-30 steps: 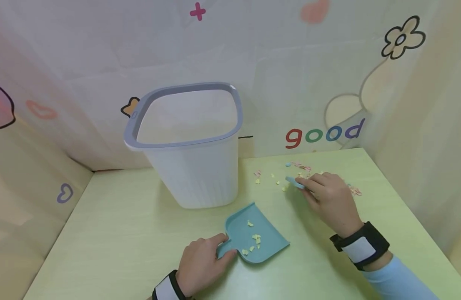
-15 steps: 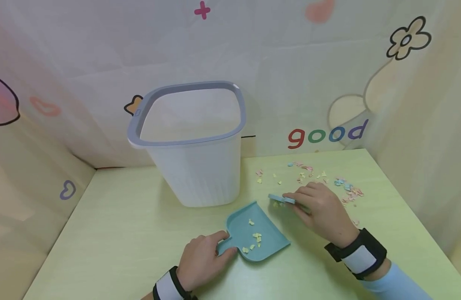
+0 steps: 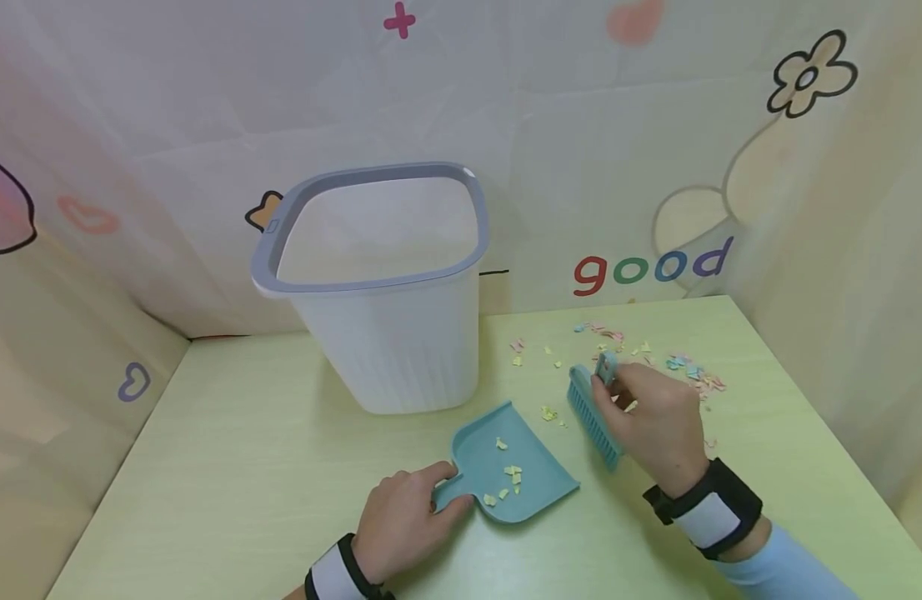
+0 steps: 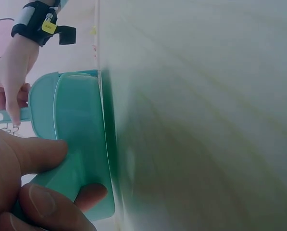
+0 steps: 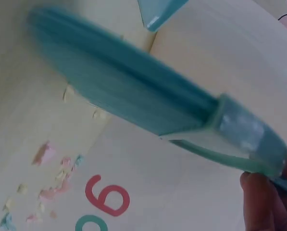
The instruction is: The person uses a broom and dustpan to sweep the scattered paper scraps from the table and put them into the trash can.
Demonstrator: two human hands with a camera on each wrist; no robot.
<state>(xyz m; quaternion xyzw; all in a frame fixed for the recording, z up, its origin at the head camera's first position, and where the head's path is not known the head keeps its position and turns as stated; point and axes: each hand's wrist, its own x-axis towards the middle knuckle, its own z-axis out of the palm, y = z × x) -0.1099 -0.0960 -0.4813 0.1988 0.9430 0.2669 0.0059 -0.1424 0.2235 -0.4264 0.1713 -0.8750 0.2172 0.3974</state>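
Observation:
My left hand [image 3: 407,518] grips the short handle of a teal dustpan [image 3: 532,467], which lies on the table with several yellow paper scraps [image 3: 513,472] in it. In the left wrist view, thumb and fingers wrap that dustpan's handle [image 4: 66,175]. My right hand [image 3: 656,421] holds a small teal brush [image 3: 594,417] by its handle, bristles tilted toward the dustpan. Blurred in the right wrist view, the brush head [image 5: 124,77] stretches away from my fingertips. A little cluster of yellow scraps [image 3: 549,413] sits between brush and dustpan.
A tall white bin [image 3: 389,350] with a grey-blue rim stands behind the dustpan, to its left. Pink, blue and yellow scraps [image 3: 697,375] are scattered across the table's back right. A printed curtain [image 3: 551,167] hangs along the rear edge.
My right hand swept the brush left and toward me, then drew back right and turned it upright. A yellow cluster now lies closer to the dustpan. My left hand stayed put.

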